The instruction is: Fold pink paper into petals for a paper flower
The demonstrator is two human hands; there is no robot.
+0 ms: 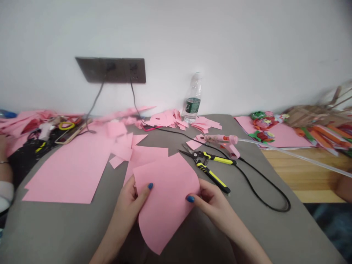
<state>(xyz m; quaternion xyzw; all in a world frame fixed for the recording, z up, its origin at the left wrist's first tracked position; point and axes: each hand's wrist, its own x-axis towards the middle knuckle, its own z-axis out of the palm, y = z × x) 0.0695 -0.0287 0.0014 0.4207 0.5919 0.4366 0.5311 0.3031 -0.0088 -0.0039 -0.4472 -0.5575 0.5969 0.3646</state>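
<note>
A sheet of pink paper (167, 205) is held up in front of me, its lower edge rounded and its right side bent in a curve. My left hand (134, 198) pinches it at the left edge, thumb on the face toward me. On the opposite edge my right hand (207, 196) grips the same sheet, thumb in front and fingers behind. Behind it lie more pink sheets (151, 154) and small cut pieces. Just beyond my right hand rest shears with yellow-and-black handles (217, 159), blades spread. A pink glue gun (222, 139) with a long clear glue stick lies past them.
Large pink sheets (74, 172) cover the left of the grey table (264, 234). A water bottle (193, 101) stands by the wall among paper scraps (167, 118). The black cord (275, 183) loops at right. Paper flowers (264, 126) lie farther right. People's arms show at both sides.
</note>
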